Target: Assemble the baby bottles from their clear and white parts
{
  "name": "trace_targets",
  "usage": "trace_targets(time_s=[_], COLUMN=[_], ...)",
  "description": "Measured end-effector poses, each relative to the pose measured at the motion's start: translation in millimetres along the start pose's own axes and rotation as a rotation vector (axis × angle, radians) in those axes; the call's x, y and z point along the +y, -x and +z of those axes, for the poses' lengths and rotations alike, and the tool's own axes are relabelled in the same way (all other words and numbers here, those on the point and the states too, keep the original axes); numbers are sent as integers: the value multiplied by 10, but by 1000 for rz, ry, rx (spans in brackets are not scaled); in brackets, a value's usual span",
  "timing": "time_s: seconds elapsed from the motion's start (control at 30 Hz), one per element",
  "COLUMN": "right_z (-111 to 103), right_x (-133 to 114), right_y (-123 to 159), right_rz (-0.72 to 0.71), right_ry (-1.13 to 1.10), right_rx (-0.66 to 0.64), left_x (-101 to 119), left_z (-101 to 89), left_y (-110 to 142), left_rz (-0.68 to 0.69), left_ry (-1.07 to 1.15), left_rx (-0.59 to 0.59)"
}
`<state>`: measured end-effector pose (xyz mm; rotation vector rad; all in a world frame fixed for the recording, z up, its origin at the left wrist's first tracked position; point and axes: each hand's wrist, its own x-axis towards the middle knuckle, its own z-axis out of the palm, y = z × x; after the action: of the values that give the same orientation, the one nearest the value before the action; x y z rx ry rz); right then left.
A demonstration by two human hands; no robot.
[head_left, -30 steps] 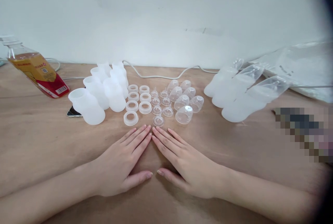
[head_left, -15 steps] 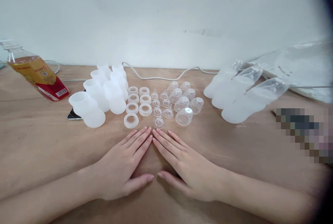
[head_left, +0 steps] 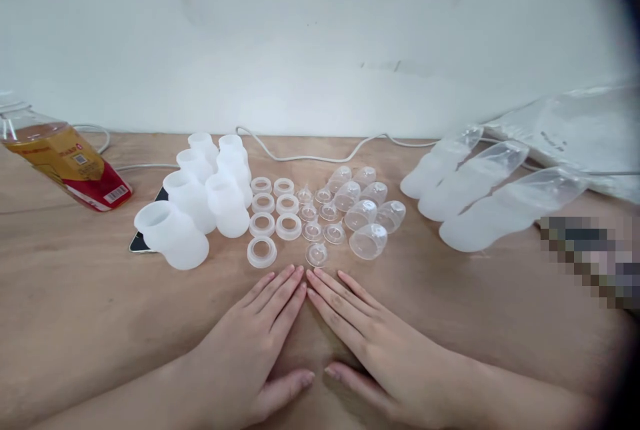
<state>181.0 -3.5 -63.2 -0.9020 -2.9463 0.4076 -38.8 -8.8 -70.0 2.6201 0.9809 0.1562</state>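
Observation:
My left hand (head_left: 255, 343) lies flat on the wooden table, fingers stretched out, holding nothing. My right hand (head_left: 375, 343) mirrors it, palm down, with the fingertips of both hands almost meeting. Just beyond the fingertips lies a clear bottle nipple (head_left: 317, 255), the nearest of several in two columns. Left of these are frosted screw rings (head_left: 262, 252), also in two columns. Clear dome caps (head_left: 369, 241) lie to the right of the nipples. Several white open-necked baby bottles (head_left: 186, 240) stand at the left, and three capped baby bottles (head_left: 485, 220) stand at the right.
A drink bottle (head_left: 83, 163) with a yellow and red label stands far left. A phone (head_left: 143, 243) lies partly under the open bottles. A white cable (head_left: 310, 158) runs along the wall. A plastic bag (head_left: 585, 123) and a blurred-out object (head_left: 590, 250) are at right.
The whole scene sits lower and slightly further right in the view, as the camera has shifted. Both hands keep the same flat pose, and the parts keep their arrangement.

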Motion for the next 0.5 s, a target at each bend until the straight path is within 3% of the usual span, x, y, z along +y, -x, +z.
trace_targets(time_s=[0.5], right_z=[22], right_x=[2], right_y=[23], right_rz=[9], right_ry=[16], right_rx=[-22], left_x=[1], left_z=[8], left_y=[11], left_rz=[-14], left_ry=[-41], left_rx=[-4])
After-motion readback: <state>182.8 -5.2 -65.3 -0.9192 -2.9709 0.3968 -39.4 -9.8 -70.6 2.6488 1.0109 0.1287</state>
